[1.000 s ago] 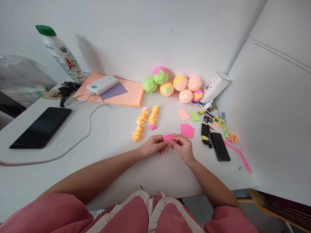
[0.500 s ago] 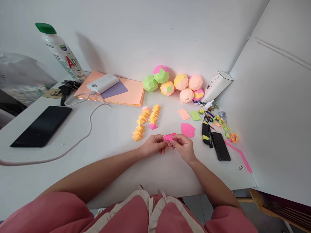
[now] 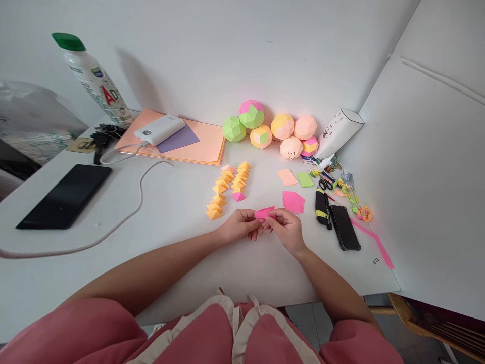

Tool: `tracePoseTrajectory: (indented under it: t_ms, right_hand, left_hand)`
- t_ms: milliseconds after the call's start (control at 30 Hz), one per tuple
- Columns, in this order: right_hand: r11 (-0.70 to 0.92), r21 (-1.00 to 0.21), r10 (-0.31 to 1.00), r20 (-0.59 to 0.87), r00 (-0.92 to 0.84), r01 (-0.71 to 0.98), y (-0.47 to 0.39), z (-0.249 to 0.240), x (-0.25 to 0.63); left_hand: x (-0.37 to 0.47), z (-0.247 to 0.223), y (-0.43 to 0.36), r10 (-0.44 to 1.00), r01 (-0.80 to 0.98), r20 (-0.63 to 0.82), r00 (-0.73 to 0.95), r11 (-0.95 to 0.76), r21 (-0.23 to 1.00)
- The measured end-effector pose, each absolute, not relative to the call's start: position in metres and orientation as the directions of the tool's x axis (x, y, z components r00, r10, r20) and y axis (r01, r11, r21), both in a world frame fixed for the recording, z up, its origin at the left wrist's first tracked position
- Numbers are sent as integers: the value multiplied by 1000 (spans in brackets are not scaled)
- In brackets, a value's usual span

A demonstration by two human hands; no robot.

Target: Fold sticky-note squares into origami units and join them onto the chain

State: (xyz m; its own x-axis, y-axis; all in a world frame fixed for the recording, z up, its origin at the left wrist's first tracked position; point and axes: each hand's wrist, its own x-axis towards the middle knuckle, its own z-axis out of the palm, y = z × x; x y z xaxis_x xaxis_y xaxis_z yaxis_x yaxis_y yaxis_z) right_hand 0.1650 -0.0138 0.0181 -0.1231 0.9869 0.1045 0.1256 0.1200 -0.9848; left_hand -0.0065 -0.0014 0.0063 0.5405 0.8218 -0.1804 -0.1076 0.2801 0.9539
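Note:
A small piece of pink paper (image 3: 264, 212) is pinched between my two hands, low over the table, with a fold along it. My left hand (image 3: 241, 226) grips its left end, thumb against fingertips. At the other end, my right hand (image 3: 287, 228) closes on the paper with thumb and forefinger. Just beyond lies a stack of pink paper pieces (image 3: 293, 201). Up and left of my hands stand two rows of folded orange paper units (image 3: 220, 188), with one pink folded unit (image 3: 238, 195) at the near end of the right row.
Several faceted paper balls (image 3: 251, 114) rest against the wall. Peach (image 3: 287, 177) and green paper pieces (image 3: 305, 179) lie before them. To the right are scissors (image 3: 325, 184), a box cutter (image 3: 322, 206) and a phone (image 3: 344, 227); to the left, a tablet (image 3: 65, 197), power bank (image 3: 160, 129) and bottle (image 3: 94, 83).
Both hands keep the same grip on the pink paper, with hardly any movement. The view has shifted very slightly.

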Motion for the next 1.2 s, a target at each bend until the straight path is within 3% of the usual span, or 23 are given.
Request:
tracePoseTrajectory:
  t_ms: [800, 1100, 1200]
  right_hand:
    - [128, -982, 987, 113, -111, 140, -14, 20, 164]
    - [15, -1000, 995, 13, -101, 27, -11, 19, 165]
    - [-56, -998, 979, -62, -194, 33, -8, 20, 167]
  left_hand:
    - [-7, 7, -1, 802, -84, -177, 571, 272, 959]
    - [-9, 5, 0, 807, -110, -179, 563, 288, 951]
    - [-9, 5, 2, 810, -129, -180, 559, 299, 946]
